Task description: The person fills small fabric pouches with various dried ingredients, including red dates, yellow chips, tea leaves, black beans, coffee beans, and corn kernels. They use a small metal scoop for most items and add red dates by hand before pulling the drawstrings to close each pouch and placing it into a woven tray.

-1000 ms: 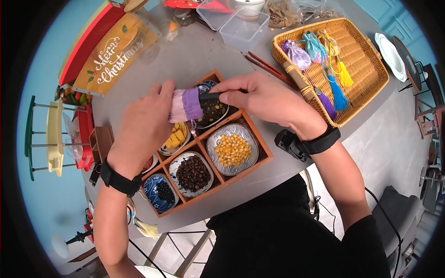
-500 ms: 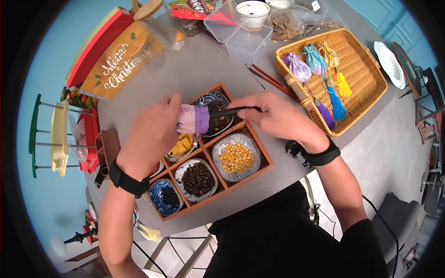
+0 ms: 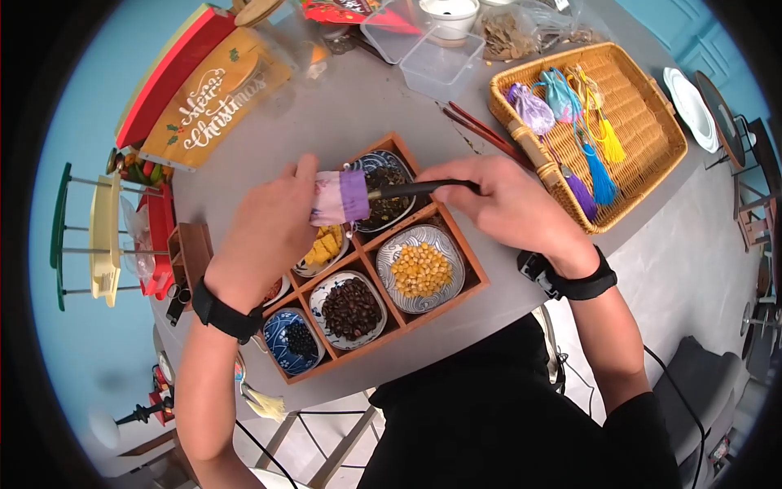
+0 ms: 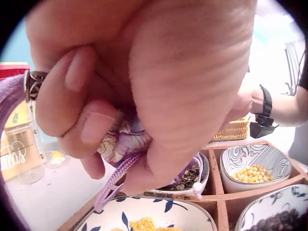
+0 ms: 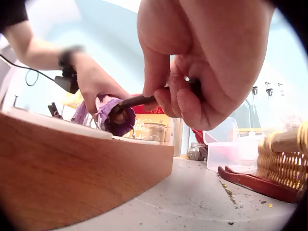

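Note:
My left hand (image 3: 273,216) grips a pink-and-purple drawstring pouch (image 3: 342,197), its purple mouth facing right. In the left wrist view, curled fingers hold the gathered cloth, with a lilac cord (image 4: 114,180) hanging below. The right hand (image 3: 509,200) pinches the handle of a slim black spoon-like tool (image 3: 436,187). Its far end reaches into the pouch mouth, as the right wrist view shows, so its tip is hidden. Beneath both lies a bowl of dark dried herbs (image 3: 383,204), inside a divided wooden box (image 3: 476,281).
Other compartments hold bowls of corn kernels (image 3: 421,271), dark brown beans (image 3: 352,312), small black beans (image 3: 301,338) and yellow chunks (image 3: 323,244). Right of the box stand a wicker tray (image 3: 652,175) with tasselled pouches and reddish-brown tongs (image 3: 489,134). A clear plastic box (image 3: 440,73) stands behind.
My right hand has shifted right, away from the pouch, and more of the black tool's length shows between them. The left hand keeps its grip on the pouch. The head view has shifted slightly.

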A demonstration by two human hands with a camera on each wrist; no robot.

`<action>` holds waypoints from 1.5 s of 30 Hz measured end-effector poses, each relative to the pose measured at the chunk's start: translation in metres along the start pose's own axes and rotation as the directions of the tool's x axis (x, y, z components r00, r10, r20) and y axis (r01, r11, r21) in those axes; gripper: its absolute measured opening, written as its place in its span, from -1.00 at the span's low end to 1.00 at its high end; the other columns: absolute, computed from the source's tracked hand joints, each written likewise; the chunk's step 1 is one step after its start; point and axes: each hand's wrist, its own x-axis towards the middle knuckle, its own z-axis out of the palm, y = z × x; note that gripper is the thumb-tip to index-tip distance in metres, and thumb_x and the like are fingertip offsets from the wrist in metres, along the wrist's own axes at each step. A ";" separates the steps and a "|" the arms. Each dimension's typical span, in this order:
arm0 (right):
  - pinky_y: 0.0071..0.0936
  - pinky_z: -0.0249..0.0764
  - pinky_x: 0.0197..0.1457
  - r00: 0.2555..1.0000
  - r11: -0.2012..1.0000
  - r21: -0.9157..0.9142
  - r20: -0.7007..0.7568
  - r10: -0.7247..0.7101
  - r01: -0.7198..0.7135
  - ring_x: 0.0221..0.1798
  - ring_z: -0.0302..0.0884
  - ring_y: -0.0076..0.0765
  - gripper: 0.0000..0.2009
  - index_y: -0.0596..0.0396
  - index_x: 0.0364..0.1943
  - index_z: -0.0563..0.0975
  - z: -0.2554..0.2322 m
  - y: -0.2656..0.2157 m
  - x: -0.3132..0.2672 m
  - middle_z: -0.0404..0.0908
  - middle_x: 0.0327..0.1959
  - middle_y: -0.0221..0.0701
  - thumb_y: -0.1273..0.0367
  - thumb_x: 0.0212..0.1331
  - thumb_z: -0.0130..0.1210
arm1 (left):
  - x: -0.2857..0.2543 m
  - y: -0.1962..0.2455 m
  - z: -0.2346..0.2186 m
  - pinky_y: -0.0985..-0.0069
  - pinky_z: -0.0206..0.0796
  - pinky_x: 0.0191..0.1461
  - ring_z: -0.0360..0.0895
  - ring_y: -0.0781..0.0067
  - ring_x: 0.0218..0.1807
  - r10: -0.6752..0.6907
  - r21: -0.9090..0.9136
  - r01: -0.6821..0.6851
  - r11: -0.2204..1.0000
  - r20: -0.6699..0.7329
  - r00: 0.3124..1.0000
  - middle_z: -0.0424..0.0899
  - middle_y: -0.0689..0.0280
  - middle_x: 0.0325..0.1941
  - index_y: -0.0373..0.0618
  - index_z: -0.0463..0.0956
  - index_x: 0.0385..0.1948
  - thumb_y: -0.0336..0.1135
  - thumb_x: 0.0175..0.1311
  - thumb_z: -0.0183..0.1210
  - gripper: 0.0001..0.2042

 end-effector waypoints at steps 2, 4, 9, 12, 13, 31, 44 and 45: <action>-0.40 0.42 -0.17 0.998 0.997 -0.026 -0.007 -0.070 0.070 -0.26 0.55 -0.36 -0.77 0.16 -0.04 0.60 0.007 -0.011 0.002 0.65 -0.28 -0.23 0.49 0.24 0.08 | 0.004 0.006 -0.003 0.04 0.33 -0.15 0.52 -0.21 -0.16 0.031 -0.064 -0.028 0.998 0.040 0.999 0.58 -0.05 -0.23 -0.20 0.28 -0.15 -0.55 -0.04 0.22 -0.61; -0.36 0.42 -0.21 0.959 0.964 -0.065 -0.106 -0.263 0.258 -0.29 0.54 -0.22 -0.78 0.13 -0.06 0.61 0.019 -0.006 0.004 0.59 -0.34 -0.21 0.50 0.22 0.10 | 0.007 0.008 -0.009 0.04 0.33 -0.13 0.52 -0.21 -0.14 0.044 -0.125 -0.036 0.992 0.063 0.997 0.60 -0.06 -0.23 -0.21 0.31 -0.15 -0.54 -0.06 0.22 -0.61; -0.21 0.41 -0.23 0.961 0.940 -0.274 -0.129 -0.246 0.204 -0.31 0.50 -0.01 -0.76 0.09 -0.06 0.60 0.012 -0.004 -0.008 0.49 -0.38 -0.18 0.52 0.18 0.09 | 0.009 0.006 -0.025 0.06 0.32 -0.11 0.52 -0.21 -0.13 -0.059 -0.049 0.074 0.996 0.258 0.964 0.60 -0.10 -0.32 -0.27 0.40 -0.23 -0.48 -0.10 0.23 -0.67; -0.26 0.40 -0.27 0.967 0.924 -0.347 -0.134 -0.216 0.158 -0.37 0.50 -0.08 -0.75 0.06 -0.04 0.60 0.008 -0.003 -0.012 0.48 -0.39 -0.22 0.51 0.19 0.10 | 0.008 0.005 -0.025 0.07 0.33 -0.11 0.52 -0.22 -0.15 -0.055 -0.026 0.064 0.998 0.248 0.967 0.60 -0.12 -0.34 -0.27 0.39 -0.21 -0.47 -0.08 0.22 -0.66; -0.20 0.41 -0.25 0.960 0.932 -0.311 -0.144 -0.241 0.188 -0.33 0.50 0.00 -0.74 0.08 -0.05 0.60 0.011 -0.004 -0.010 0.49 -0.38 -0.19 0.52 0.16 0.10 | 0.008 0.006 -0.026 0.07 0.33 -0.11 0.52 -0.22 -0.15 -0.051 -0.025 0.059 0.998 0.251 0.967 0.60 -0.12 -0.34 -0.27 0.39 -0.21 -0.47 -0.08 0.22 -0.66; -0.09 0.43 -0.23 0.958 0.926 -0.336 -0.163 -0.235 0.171 -0.33 0.51 0.12 -0.74 0.13 -0.10 0.62 0.009 -0.016 -0.015 0.51 -0.38 -0.13 0.54 0.10 0.07 | 0.005 0.004 -0.018 -0.02 0.26 -0.13 0.47 -0.30 -0.16 -0.071 -0.047 0.084 0.995 0.236 0.969 0.54 -0.17 -0.40 -0.27 0.27 -0.25 -0.51 -0.07 0.16 -0.67; -0.07 0.45 -0.14 0.958 0.948 -0.259 -0.168 -0.233 0.185 -0.24 0.55 0.14 -0.77 0.14 -0.13 0.64 0.019 -0.019 -0.008 0.57 -0.33 -0.08 0.46 0.16 0.05 | 0.008 0.012 -0.021 0.01 0.32 -0.12 0.50 -0.27 -0.17 -0.020 -0.038 0.031 0.999 0.249 0.968 0.57 -0.17 -0.34 -0.32 0.29 -0.24 -0.45 -0.02 0.13 -0.70; -0.07 0.45 -0.14 0.957 0.947 -0.262 -0.170 -0.237 0.188 -0.24 0.55 0.14 -0.77 0.14 -0.13 0.64 0.017 -0.018 -0.008 0.57 -0.33 -0.08 0.46 0.16 0.05 | 0.007 0.011 -0.022 0.02 0.32 -0.10 0.51 -0.26 -0.16 -0.039 -0.033 0.050 0.998 0.271 0.962 0.57 -0.16 -0.33 -0.32 0.29 -0.22 -0.45 -0.02 0.13 -0.69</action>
